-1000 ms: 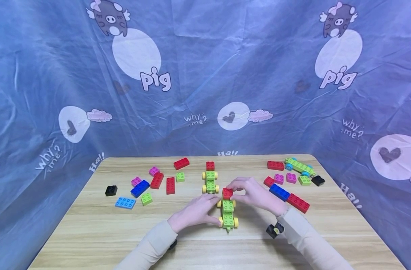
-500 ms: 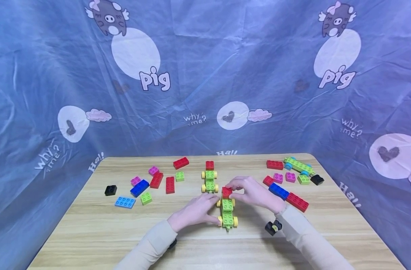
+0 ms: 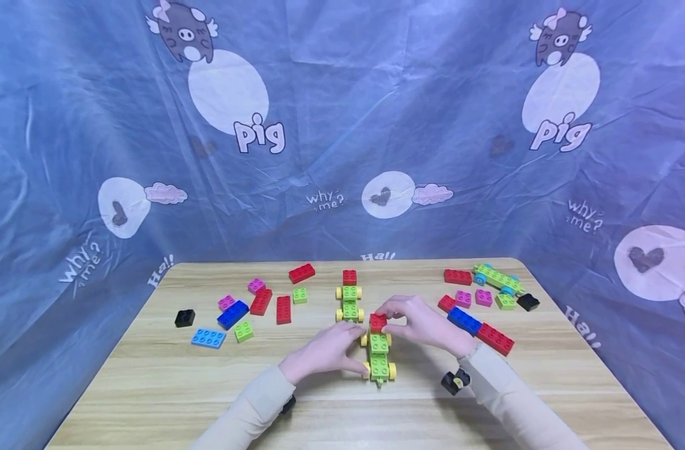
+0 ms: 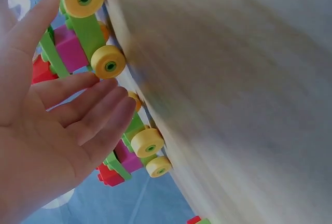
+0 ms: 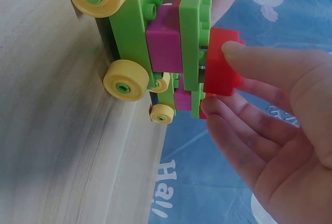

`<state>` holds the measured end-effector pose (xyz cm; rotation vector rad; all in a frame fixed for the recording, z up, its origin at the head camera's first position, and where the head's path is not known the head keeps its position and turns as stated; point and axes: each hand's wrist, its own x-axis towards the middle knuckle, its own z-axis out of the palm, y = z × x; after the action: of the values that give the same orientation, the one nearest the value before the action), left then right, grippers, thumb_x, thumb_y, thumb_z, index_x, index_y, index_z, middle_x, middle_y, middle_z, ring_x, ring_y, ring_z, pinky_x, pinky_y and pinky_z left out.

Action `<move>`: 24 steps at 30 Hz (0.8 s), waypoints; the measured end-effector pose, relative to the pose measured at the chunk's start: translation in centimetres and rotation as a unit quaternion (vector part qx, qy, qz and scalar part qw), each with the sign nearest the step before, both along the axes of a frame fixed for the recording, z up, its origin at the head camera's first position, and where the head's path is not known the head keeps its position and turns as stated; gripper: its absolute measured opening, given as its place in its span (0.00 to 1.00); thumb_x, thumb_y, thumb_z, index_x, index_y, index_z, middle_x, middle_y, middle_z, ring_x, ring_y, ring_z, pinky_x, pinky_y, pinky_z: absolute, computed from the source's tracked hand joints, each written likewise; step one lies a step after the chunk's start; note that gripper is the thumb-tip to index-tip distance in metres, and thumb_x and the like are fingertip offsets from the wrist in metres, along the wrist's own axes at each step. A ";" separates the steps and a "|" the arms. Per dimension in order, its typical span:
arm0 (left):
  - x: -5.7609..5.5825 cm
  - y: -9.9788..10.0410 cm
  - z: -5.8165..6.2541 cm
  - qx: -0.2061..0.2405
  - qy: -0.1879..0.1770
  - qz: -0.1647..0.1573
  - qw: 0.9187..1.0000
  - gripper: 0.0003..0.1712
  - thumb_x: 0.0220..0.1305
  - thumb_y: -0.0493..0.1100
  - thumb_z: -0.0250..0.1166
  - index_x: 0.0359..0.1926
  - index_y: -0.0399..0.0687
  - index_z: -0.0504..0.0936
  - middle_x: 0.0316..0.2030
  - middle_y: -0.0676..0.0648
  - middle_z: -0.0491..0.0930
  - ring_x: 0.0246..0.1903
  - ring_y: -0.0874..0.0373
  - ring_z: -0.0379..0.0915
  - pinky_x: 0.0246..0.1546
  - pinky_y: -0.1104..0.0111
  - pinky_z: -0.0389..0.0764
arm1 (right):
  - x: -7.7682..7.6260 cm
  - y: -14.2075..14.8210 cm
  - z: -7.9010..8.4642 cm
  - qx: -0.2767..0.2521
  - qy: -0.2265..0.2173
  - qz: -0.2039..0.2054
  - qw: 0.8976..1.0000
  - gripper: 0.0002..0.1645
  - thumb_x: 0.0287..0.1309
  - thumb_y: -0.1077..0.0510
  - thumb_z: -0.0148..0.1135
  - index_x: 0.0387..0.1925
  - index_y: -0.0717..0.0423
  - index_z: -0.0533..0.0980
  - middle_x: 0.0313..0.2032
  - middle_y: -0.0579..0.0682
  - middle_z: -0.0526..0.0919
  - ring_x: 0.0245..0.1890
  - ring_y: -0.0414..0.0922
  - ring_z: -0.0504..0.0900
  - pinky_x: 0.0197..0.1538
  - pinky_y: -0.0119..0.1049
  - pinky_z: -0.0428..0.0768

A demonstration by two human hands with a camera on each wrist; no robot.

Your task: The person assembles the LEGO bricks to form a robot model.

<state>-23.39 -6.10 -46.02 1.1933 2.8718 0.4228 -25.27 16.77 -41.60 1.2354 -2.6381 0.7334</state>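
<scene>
My right hand (image 3: 415, 322) pinches a red brick (image 5: 220, 71) between thumb and fingers. The brick sits at the far end of a green plate (image 5: 191, 42), with a narrow gap and a stud showing between them. Beneath the plate, a pink brick (image 5: 165, 42) stands on a green toy car base (image 3: 379, 369) with yellow wheels. At the car's left side, my left hand (image 3: 325, 353) has its fingers extended. Its thumb is by the near wheel, and its index fingertip touches or nearly touches the far wheel (image 4: 108, 62).
A similar car (image 3: 350, 310) with a red brick (image 3: 350, 277) stands beyond. Loose red, blue, green, pink and black bricks lie to the left, including a light blue one (image 3: 209, 338). More bricks, a joined row (image 3: 464, 320) and a blue-wheeled car base (image 3: 497, 279) lie right.
Both hands keep their places at the car, and the right hand still pinches the red brick. The head view shifts very slightly; no other movement is plain.
</scene>
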 end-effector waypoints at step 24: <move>-1.2 0.8 0.6 0.144 -0.119 0.031 0.982 0.36 0.47 0.62 0.70 0.55 0.50 0.76 0.51 0.50 0.80 0.49 0.57 0.76 0.52 0.69 0.77 | 0.0 0.2 -0.2 -0.007 -0.006 -0.006 1.000 0.15 0.52 0.54 0.68 0.43 0.50 0.81 0.40 0.43 0.85 0.40 0.37 0.83 0.44 0.36 0.84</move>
<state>-24.63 -5.33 -45.47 1.0001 2.7100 0.9401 -25.23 16.93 -41.77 1.2152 -2.6432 0.7594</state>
